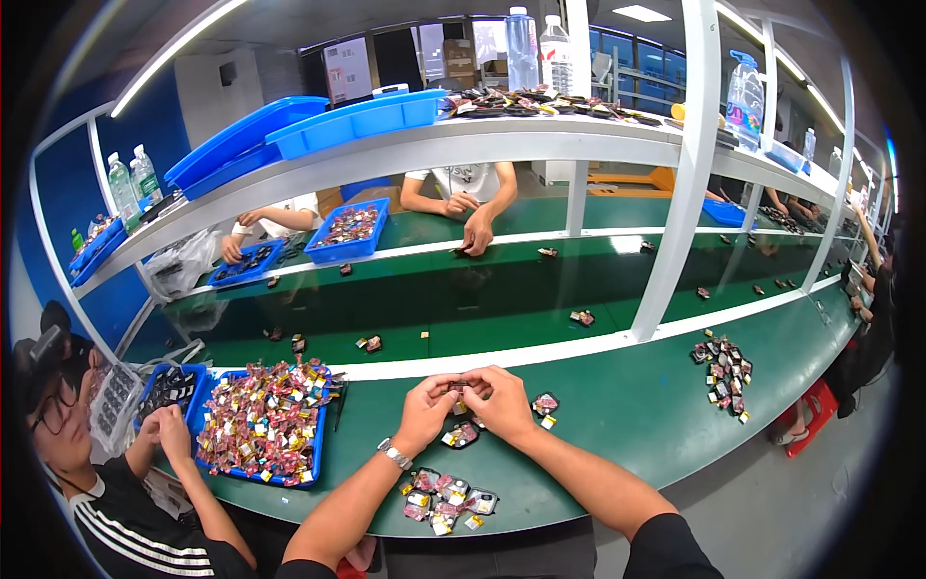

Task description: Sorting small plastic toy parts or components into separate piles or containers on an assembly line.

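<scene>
My left hand (425, 415), with a watch (394, 453) on its wrist, and my right hand (500, 403) meet over the green worktop. Their fingertips are pinched around a small dark electronic part (459, 387), mostly hidden by the fingers. Just below the hands lies a black-cased electronic assembly (460, 435) with a pinkish middle. Another small assembly (546, 403) rests to the right of my right hand. Nearer to me is a loose cluster of similar assemblies (449, 500) with black casings, pinkish bits and yellow-white pieces.
On the left, a blue tray (323, 425) is heaped with pinkish and yellow-white parts. A co-worker's hands (167, 431) are beside a tray of black parts (172, 388). More assemblies (723, 374) lie at right. A white post (675, 193) and shelf rise beyond a belt (502, 289) carrying scattered assemblies.
</scene>
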Demonstrator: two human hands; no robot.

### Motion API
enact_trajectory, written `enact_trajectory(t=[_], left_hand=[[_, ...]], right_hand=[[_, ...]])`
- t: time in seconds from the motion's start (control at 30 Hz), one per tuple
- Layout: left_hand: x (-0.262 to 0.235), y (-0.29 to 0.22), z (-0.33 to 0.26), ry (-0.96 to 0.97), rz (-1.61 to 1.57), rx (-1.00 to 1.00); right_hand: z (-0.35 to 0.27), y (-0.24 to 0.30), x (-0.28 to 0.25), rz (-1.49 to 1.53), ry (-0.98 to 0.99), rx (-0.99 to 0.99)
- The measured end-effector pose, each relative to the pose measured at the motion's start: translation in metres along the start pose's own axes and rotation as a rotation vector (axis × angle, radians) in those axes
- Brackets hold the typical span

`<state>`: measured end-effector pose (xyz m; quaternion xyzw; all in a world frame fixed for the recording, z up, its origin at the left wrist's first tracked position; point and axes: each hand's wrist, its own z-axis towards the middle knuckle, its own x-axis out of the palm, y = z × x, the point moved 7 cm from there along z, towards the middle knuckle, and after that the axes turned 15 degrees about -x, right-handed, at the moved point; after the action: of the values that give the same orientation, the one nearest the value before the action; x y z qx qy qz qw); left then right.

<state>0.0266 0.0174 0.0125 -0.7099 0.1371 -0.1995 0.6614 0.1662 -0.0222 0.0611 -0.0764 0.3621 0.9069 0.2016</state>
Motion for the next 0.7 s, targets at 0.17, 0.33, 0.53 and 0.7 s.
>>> enact_trajectory(t=[0.17, 0.33, 0.53, 0.7], left_hand=[[-0.014, -0.010, 0.003, -0.088, -0.046, 0.051], [-0.020, 0.001, 0.015, -0.089, 0.039, -0.007], [-0.035, -0.002, 0.006, -0.101, 0.006, -0.016], [-0.020, 0.001, 0.013, -0.046, 0.089, -0.036]], right_hand=[[0.036, -0.068, -0.019, 0.014, -0.031, 0.220], [0.060, -0.162, -0.052, -0.266, -0.079, 0.507], [0.075, -0.133, -0.111, -0.715, -0.191, 0.091], [0.032, -0.192, -0.208, -0.993, -0.090, 0.529]])
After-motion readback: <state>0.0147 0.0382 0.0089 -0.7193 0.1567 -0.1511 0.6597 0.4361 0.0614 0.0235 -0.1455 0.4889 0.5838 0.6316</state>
